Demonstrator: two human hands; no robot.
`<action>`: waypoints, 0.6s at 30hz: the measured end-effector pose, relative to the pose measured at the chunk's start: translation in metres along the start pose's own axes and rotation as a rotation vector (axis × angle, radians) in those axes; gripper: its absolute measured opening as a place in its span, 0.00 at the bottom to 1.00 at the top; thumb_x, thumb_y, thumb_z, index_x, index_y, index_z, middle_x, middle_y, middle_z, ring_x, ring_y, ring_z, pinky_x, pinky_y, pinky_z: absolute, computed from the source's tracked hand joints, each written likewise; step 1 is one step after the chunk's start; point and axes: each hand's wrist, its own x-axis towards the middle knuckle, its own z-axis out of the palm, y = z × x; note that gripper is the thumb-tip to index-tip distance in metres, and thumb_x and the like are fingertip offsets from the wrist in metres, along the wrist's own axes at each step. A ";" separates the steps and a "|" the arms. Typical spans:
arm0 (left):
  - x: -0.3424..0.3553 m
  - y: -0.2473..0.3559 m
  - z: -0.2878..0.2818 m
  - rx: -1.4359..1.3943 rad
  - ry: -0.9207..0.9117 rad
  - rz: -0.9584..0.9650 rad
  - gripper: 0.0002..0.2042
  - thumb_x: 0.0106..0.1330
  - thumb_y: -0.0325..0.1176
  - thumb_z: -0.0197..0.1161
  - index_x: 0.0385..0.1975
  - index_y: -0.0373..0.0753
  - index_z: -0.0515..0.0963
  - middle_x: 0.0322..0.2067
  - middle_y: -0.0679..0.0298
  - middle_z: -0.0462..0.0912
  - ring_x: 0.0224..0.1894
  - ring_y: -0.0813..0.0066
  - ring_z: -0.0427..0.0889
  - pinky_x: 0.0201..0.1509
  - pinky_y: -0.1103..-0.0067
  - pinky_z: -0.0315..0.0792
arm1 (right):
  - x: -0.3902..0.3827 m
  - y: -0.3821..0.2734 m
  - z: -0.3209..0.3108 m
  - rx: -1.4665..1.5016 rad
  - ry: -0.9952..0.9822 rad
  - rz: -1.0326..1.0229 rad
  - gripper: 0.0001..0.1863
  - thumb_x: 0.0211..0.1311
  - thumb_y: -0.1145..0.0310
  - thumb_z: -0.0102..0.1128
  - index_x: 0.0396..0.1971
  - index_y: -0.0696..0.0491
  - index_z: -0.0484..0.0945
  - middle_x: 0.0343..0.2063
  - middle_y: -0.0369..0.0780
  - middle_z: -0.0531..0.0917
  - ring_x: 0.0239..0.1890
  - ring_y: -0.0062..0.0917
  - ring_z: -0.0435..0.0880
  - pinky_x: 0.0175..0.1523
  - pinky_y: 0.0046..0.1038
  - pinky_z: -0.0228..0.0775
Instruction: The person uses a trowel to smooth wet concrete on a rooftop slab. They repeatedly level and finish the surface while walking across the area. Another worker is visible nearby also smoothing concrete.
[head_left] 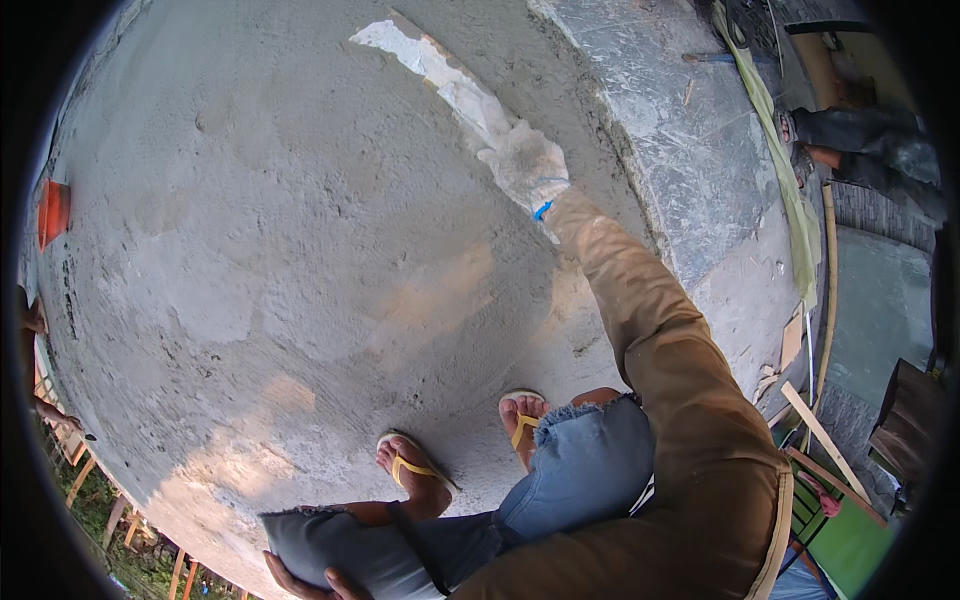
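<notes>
My right hand point(527, 165), in a pale, cement-smeared work glove with a blue band at the wrist, is closed around a long narrow board point(440, 75). The board is coated whitish and lies against wet grey cement point(250, 200), slanting from far left to near right. Its edge under the glove is hidden. My left hand point(305, 582) rests on my bent left knee at the bottom edge, only its fingers showing, spread apart and holding nothing. I squat on the cement in yellow-strapped flip-flops point(412, 468).
An orange-red bucket point(54, 212) stands at the far left, with another person's hand point(60, 415) below it. A smoother grey slab point(680, 120) borders the cement on the right. Beyond are pale green fabric point(780, 150), wood strips point(825, 440) and another person's legs point(860, 135).
</notes>
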 end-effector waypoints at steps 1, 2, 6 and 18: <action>0.003 0.002 0.002 0.000 -0.008 0.015 0.41 0.77 0.57 0.56 0.75 0.25 0.58 0.72 0.37 0.61 0.75 0.39 0.60 0.77 0.50 0.54 | -0.032 0.012 0.012 0.055 0.026 -0.067 0.40 0.69 0.60 0.63 0.77 0.45 0.57 0.59 0.59 0.78 0.56 0.57 0.82 0.58 0.50 0.78; 0.006 0.005 0.003 0.004 -0.015 0.033 0.41 0.77 0.57 0.57 0.74 0.25 0.58 0.72 0.36 0.61 0.75 0.39 0.60 0.77 0.50 0.54 | -0.064 0.033 0.037 0.040 0.085 -0.129 0.43 0.69 0.56 0.63 0.79 0.46 0.54 0.57 0.58 0.79 0.52 0.58 0.83 0.55 0.52 0.79; 0.006 0.010 -0.006 0.083 0.077 0.059 0.34 0.77 0.51 0.57 0.70 0.25 0.65 0.67 0.37 0.68 0.72 0.41 0.65 0.76 0.52 0.57 | -0.197 0.058 0.072 0.114 -0.003 -0.061 0.38 0.63 0.65 0.70 0.72 0.43 0.66 0.57 0.50 0.80 0.54 0.53 0.84 0.56 0.47 0.80; -0.037 -0.003 -0.022 0.142 0.055 -0.141 0.42 0.77 0.59 0.51 0.76 0.27 0.57 0.73 0.41 0.61 0.77 0.44 0.59 0.80 0.52 0.49 | 0.107 -0.056 0.005 -0.007 0.170 -0.022 0.40 0.70 0.53 0.60 0.77 0.45 0.55 0.54 0.56 0.82 0.56 0.53 0.83 0.59 0.53 0.75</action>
